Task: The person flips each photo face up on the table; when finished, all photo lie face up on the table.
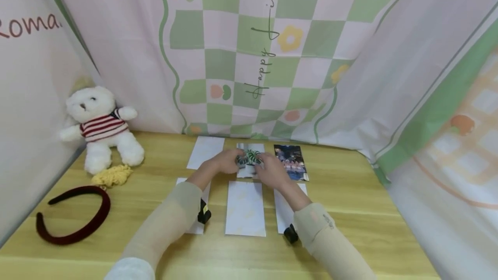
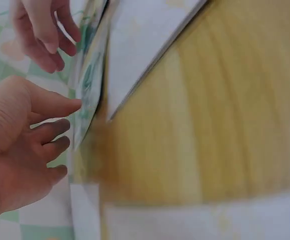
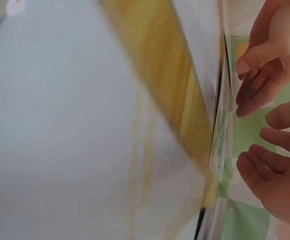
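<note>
A picture card point(image 1: 250, 147) with a green plant in a white pot lies in the middle of the back row. My left hand point(image 1: 228, 161) is at its left side and my right hand point(image 1: 273, 170) at its right. In the left wrist view the left hand point(image 2: 22, 145) has its thumb at the card's edge point(image 2: 90, 90), fingers loosely bent. The right wrist view shows the right hand point(image 3: 280, 165) with fingers spread beside the card point(image 3: 219, 147); whether they touch it, I cannot tell. A dark picture card point(image 1: 291, 163) lies just right.
White cards lie around: back left point(image 1: 206, 152), front left point(image 1: 196, 227), front middle point(image 1: 245, 208) and front right point(image 1: 283, 213), partly under my forearms. A white teddy bear point(image 1: 103, 128), a yellow fluffy item point(image 1: 113, 176) and a dark red headband point(image 1: 103, 211) are left. A checkered curtain point(image 1: 256, 68) hangs behind.
</note>
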The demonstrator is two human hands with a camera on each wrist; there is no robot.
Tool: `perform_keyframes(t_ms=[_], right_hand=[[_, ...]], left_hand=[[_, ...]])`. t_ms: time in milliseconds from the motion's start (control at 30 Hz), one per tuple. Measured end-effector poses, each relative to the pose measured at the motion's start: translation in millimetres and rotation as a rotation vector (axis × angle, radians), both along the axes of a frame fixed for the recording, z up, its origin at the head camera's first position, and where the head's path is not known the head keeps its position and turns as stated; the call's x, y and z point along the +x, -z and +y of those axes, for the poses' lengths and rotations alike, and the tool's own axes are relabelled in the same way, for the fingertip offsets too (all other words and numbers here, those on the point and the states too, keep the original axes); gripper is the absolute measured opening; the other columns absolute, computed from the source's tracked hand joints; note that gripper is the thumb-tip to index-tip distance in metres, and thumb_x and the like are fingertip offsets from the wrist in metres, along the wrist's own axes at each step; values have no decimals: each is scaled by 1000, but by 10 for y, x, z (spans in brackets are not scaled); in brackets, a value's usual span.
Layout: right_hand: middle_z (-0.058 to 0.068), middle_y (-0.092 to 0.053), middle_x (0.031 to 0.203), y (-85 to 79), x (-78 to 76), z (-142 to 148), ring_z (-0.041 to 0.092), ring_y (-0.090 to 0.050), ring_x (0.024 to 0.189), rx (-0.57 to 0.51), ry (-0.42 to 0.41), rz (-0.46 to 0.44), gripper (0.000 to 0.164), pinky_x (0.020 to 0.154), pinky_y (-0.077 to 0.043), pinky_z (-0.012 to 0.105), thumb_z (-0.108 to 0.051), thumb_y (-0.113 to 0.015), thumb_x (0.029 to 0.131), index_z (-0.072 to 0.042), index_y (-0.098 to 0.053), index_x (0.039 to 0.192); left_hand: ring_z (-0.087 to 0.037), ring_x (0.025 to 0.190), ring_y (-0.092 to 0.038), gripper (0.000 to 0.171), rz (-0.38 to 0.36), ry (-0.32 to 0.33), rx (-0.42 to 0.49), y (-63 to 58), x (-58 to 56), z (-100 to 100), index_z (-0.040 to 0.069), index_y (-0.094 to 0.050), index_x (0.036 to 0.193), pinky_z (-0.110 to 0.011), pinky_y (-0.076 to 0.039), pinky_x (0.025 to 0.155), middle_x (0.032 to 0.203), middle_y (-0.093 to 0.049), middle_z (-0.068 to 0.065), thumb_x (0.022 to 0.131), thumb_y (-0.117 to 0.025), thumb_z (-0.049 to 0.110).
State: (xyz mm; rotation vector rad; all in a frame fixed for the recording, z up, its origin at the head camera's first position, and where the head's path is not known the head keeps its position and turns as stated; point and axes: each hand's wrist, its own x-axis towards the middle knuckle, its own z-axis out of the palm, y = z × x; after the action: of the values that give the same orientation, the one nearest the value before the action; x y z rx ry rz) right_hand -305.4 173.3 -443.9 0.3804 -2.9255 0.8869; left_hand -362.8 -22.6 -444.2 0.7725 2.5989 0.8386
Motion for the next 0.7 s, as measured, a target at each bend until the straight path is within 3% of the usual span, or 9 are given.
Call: perform_keyframes(t_ms=[67,167,267,300,400,500,700], right_hand=[[24,-67,133,-16,-16,-79,37,-67,119,-109,4,-26,41,101,-58,51,-11,-57,102,4,-60,140],[24,-66,135,-41,-12,-221,36,-67,117,-255,10,-86,43,98,-59,49,-11,-56,103,3,-56,143],[23,-60,147,-65,-7,-362,37,-62,130,-356,2,-167,45,110,-54,50,-14,-54,105,0,-51,147],[22,-56,152,-77,-2,-401,38,-58,136,-384,-4,-195,46,116,-50,53,-16,-54,105,-1,-50,148],[21,-49,158,-86,-24,-504,39,-52,144,-465,-20,-253,49,122,-44,54,-17,-54,105,-2,-46,151],[20,-46,161,-103,-56,-607,39,-47,148,-542,-13,-291,51,124,-41,53,-18,-53,104,-2,-44,152],[23,-37,166,-115,-146,-859,42,-47,147,-683,-15,-404,57,126,-39,53,-19,-52,104,2,-36,155]], left_hand=[[-39,138,-56,70,10,-14,1,-20,-40,-103,2,-49,152,-49,-47,120,159,-51,-19,84,-62,-3],[-40,149,-46,73,9,-53,-31,-67,-85,-285,0,-43,156,-51,-37,128,162,-46,-20,85,-58,-2],[-41,152,-42,67,17,-108,-111,-70,-142,-479,-4,-39,156,-51,-34,130,162,-45,-23,90,-52,0],[-41,148,-47,63,34,-126,-151,-57,-164,-538,-5,-43,153,-52,-37,128,159,-49,-24,91,-50,1],[-44,148,-46,57,71,-164,-262,-28,-219,-727,-9,-47,149,-56,-32,130,158,-49,-26,94,-49,6],[-46,148,-44,53,106,-162,-329,-48,-250,-924,-9,-51,143,-63,-25,130,157,-49,-27,92,-49,6],[-47,158,-25,63,34,-127,-288,-72,-264,-1318,-5,-38,155,-71,-5,130,167,-33,-27,94,-50,3]])
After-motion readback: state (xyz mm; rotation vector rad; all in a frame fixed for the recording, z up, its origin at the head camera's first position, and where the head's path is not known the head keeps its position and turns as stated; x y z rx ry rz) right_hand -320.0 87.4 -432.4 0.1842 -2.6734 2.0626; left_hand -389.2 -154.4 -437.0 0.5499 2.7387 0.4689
